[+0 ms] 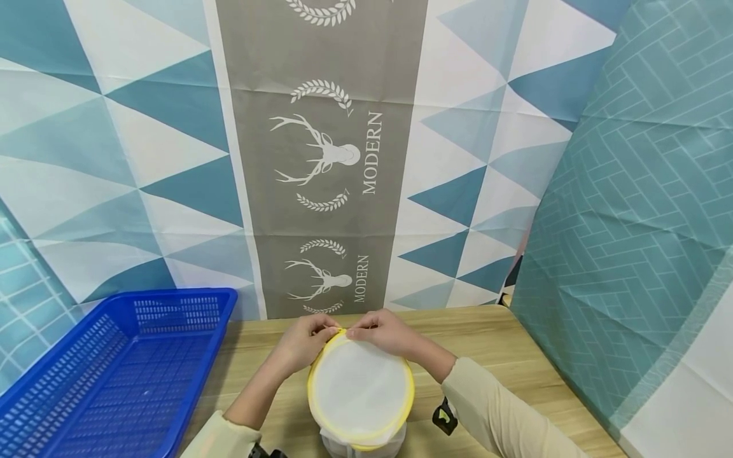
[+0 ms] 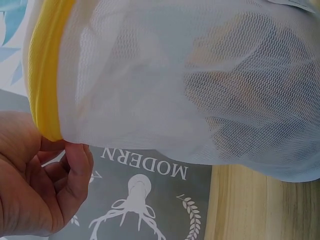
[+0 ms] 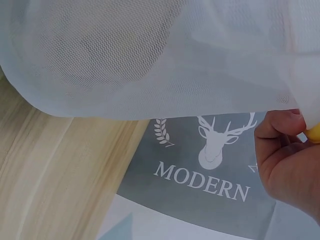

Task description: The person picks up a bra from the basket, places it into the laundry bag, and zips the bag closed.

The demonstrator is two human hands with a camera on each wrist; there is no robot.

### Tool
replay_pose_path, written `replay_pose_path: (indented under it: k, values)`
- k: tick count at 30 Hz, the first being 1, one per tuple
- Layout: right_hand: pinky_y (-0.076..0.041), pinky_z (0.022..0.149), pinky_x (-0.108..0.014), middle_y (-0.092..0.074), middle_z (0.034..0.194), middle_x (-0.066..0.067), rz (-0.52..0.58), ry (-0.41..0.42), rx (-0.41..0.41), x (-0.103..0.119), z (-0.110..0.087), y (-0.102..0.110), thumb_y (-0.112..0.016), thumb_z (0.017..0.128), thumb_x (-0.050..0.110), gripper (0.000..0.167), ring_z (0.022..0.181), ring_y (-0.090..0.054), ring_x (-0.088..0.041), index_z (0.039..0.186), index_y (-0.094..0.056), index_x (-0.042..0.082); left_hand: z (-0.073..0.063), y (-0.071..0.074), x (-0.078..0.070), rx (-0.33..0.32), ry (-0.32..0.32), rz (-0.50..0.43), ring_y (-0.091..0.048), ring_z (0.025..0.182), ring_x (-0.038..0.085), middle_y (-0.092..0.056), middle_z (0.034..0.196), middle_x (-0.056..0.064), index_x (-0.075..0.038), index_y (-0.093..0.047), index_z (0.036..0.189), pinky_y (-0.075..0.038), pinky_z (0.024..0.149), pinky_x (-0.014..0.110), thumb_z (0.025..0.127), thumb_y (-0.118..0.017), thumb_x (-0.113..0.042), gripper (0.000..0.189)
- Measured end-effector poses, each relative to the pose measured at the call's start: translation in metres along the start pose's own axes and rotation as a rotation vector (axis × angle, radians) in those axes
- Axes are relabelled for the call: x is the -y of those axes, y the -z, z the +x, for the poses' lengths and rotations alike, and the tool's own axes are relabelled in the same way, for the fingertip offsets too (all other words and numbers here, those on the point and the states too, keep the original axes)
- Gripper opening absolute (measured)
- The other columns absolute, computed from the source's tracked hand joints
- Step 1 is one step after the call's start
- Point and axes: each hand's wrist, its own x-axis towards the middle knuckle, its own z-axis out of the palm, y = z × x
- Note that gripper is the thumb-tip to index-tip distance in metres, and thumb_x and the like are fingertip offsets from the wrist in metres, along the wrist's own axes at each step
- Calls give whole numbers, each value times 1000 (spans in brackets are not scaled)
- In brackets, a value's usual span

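Note:
A round white mesh laundry bag (image 1: pixel 359 385) with yellow trim stands upright on the wooden table, its white circular top facing up. My left hand (image 1: pixel 305 342) pinches the trim at the far side of the top. Right beside it, my right hand (image 1: pixel 385 332) pinches the same edge, thumb over the white top. Something brownish and dark shows blurred through the mesh in the lower bag (image 2: pixel 250 85). In the left wrist view, finger and thumb meet at the end of the yellow trim (image 2: pixel 46 75). The right wrist view shows curled fingers (image 3: pixel 285 125) at the rim.
A blue plastic basket (image 1: pixel 197 356) with slotted walls stands at the left. The wooden table (image 1: pixel 487 343) reaches back to a patterned cloth (image 1: pixel 321 210) hung behind it. Teal cloth (image 1: pixel 624 222) hangs along the right side. A black wrist device (image 1: pixel 444 417) sits by the right sleeve.

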Motion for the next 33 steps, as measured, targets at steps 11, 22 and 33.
replay_pose_path:
  k: [11,22,33]
  values:
    - [-52,62,-25,-66,100,-9,-13,13,-31,0,-2,-2,-61,91,24,24,82,-58,-12,100,-73,6,-2,0,0,3,13,1,-52,63,14,-60,75,2,-14,-68,91,-43,54,28,92,-59,-16,10]
    - [-52,63,-24,-68,102,-11,0,2,-44,1,-5,-1,-60,91,24,25,79,-59,-9,100,-73,4,-6,1,2,25,53,-72,-51,56,14,-57,72,5,-11,-67,95,-48,49,30,93,-57,-16,12]
    - [-53,56,-26,-68,78,-5,40,-23,-18,-3,-4,3,-57,93,30,33,61,-61,-8,88,-72,2,-3,-1,1,34,35,-71,-49,53,14,-55,70,5,-12,-68,94,-47,48,32,93,-57,-16,12]
